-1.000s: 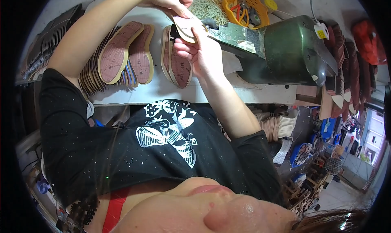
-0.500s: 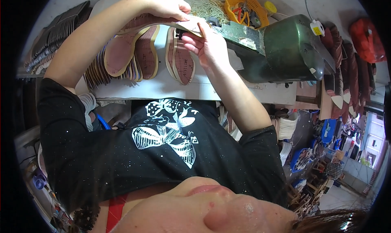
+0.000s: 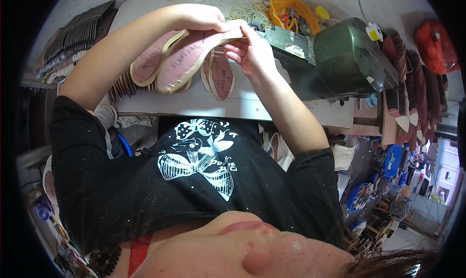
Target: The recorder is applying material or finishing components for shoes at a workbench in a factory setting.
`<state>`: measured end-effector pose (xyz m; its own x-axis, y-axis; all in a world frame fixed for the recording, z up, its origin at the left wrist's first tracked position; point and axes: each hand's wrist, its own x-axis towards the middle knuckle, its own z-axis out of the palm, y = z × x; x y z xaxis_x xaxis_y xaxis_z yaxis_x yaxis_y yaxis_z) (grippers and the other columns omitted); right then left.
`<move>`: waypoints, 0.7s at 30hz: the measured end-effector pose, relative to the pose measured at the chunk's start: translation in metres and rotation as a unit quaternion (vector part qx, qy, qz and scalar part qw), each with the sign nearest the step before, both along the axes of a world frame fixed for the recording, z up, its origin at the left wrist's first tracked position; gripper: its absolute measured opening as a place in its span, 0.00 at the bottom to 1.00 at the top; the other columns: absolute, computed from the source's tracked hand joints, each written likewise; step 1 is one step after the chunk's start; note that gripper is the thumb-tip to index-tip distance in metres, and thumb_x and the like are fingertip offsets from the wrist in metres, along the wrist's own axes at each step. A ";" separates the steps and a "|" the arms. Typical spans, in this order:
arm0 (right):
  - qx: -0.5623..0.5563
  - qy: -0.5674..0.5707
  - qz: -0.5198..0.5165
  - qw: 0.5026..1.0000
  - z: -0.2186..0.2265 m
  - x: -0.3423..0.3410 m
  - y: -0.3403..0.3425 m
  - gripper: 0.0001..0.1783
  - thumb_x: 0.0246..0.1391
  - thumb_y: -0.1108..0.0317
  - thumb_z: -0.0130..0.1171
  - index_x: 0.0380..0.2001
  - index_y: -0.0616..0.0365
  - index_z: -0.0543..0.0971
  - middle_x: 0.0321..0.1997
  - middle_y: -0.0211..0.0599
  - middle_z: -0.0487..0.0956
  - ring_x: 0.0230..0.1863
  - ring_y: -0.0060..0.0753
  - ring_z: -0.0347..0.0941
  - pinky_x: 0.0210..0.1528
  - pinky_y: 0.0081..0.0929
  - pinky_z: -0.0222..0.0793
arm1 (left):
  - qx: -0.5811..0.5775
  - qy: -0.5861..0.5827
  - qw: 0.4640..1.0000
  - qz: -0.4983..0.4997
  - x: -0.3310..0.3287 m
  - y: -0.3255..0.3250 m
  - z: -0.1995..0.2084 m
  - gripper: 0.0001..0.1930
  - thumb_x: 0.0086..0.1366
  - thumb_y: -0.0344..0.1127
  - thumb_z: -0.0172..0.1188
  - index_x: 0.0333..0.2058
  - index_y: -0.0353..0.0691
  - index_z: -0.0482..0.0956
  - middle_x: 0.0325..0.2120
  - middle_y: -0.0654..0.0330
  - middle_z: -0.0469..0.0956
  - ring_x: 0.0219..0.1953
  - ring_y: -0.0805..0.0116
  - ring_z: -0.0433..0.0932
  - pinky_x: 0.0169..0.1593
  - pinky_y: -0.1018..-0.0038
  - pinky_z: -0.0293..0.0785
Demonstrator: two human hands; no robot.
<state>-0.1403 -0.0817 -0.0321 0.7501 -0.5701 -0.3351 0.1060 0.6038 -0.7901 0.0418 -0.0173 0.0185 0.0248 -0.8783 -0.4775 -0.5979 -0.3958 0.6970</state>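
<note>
A pinkish insole (image 3: 187, 59) with a pale stitched edge and dark marks hangs tilted over the white table, its broad end toward me. My left hand (image 3: 206, 18) is closed on its narrow far end, with the fingertips partly hidden. On the same end, beside the sewing machine head (image 3: 286, 42), my right hand (image 3: 252, 50) pinches the edge between thumb and fingers, the other fingers curled below. Another insole (image 3: 148, 67) lies on a fanned stack (image 3: 124, 86) to the left. Under the held piece, a couple of overlapping insoles (image 3: 223, 76) rest on the tabletop.
The green sewing machine body (image 3: 344, 54) fills the table's right side. Behind it stand a yellow basket (image 3: 276, 6) with orange-handled pliers and a heap of pale threads (image 3: 250, 11). Dark stacked pieces (image 3: 82, 35) are at the left, and a red bag (image 3: 437, 45) hangs far right.
The insole has turned from nearly edge-on to showing its broad marked face, its wide end swinging down toward me. Both hands keep hold and have shifted slightly; my view has moved a little.
</note>
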 end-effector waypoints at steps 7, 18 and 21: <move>-0.016 0.009 0.047 0.999 -0.006 -0.009 -0.012 0.16 0.56 0.59 0.55 0.40 0.62 0.75 0.31 0.38 0.78 0.32 0.26 0.77 0.33 0.23 0.76 | 0.025 0.127 0.989 0.070 -0.020 0.005 0.003 0.17 0.63 0.45 0.53 0.24 0.37 0.76 0.13 0.60 0.73 0.10 0.74 0.71 0.15 0.79 0.69; -0.103 0.069 0.142 0.982 0.006 -0.086 -0.012 0.13 0.53 0.62 0.61 0.32 0.63 0.77 0.27 0.28 0.77 0.26 0.16 0.70 0.31 0.16 0.65 | 0.035 0.113 0.985 0.128 -0.009 -0.018 -0.004 0.19 0.58 0.50 0.59 0.20 0.41 0.72 0.05 0.69 0.61 0.07 0.80 0.57 0.18 0.78 0.70; -0.100 0.041 0.119 0.987 0.002 -0.073 -0.018 0.12 0.52 0.63 0.61 0.30 0.63 0.77 0.27 0.29 0.77 0.26 0.17 0.70 0.29 0.16 0.64 | 0.006 0.074 0.986 0.152 -0.001 -0.028 -0.009 0.25 0.55 0.56 0.61 0.14 0.40 0.68 0.04 0.70 0.55 0.07 0.79 0.52 0.13 0.77 0.55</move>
